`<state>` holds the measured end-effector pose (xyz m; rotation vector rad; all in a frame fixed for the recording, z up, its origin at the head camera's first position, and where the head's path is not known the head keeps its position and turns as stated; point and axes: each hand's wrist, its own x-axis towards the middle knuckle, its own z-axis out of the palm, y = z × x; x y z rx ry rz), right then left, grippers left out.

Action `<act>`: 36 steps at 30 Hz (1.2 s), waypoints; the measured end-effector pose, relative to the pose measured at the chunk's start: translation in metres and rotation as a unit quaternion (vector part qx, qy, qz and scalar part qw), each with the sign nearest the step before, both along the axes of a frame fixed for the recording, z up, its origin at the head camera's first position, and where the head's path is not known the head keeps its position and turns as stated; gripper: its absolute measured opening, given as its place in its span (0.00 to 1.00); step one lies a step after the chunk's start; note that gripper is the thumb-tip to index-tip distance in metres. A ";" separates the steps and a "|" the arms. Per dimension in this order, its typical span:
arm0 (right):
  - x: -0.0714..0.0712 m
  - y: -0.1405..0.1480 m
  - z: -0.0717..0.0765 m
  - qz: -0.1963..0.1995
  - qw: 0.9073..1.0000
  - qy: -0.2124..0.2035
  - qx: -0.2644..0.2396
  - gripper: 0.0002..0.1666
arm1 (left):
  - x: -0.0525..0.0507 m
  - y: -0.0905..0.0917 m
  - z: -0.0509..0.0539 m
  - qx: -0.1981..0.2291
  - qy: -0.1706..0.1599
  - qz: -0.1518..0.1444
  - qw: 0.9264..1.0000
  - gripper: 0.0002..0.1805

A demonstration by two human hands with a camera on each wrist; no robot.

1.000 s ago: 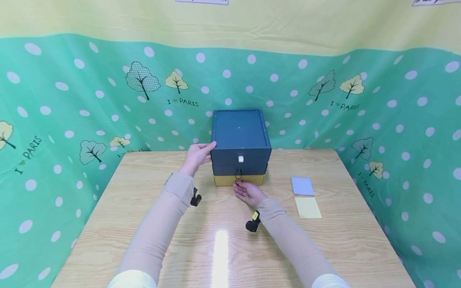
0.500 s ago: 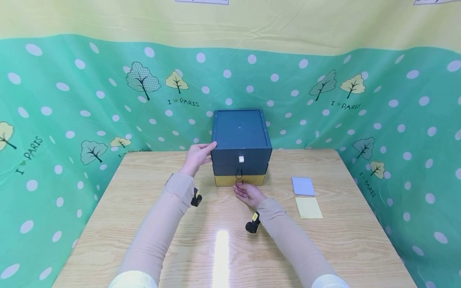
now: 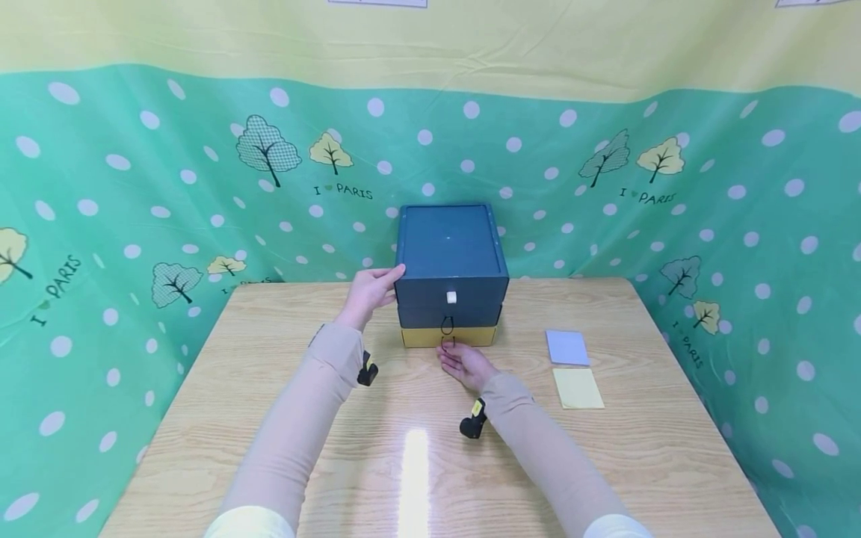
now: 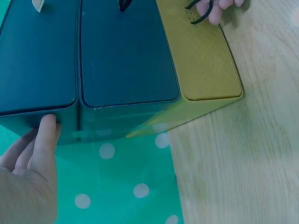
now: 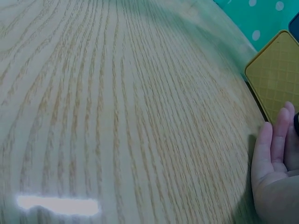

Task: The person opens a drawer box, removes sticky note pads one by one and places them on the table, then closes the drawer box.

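Note:
A stack of drawer boxes stands at the back of the table: a dark blue top box [image 3: 451, 243] with a white knob [image 3: 452, 297], another dark blue drawer [image 4: 126, 51] below, and a yellow bottom drawer [image 3: 415, 338]. My left hand [image 3: 367, 291] rests its fingers against the left side of the top box; the left wrist view shows the thumb [image 4: 45, 135] fairly straight along it. At the yellow drawer's front, my right hand [image 3: 464, 362] pinches the black loop pull [image 4: 203, 17]. Part of the loop is hidden by the fingers. Another black loop [image 3: 447, 325] hangs from the middle drawer.
To the right on the wooden table [image 3: 323, 463] lie a lavender square pad [image 3: 567, 348] and a pale yellow square pad [image 3: 578, 388], one in front of the other. A green dotted curtain [image 3: 269, 224] closes off the back and both sides.

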<state>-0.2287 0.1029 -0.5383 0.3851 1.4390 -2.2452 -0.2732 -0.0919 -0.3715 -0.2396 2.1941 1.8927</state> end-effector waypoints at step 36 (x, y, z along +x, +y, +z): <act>0.007 -0.006 0.007 -0.029 0.999 -0.021 0.013 0.14 | -0.003 -0.002 -0.004 0.011 0.001 0.004 1.000 0.32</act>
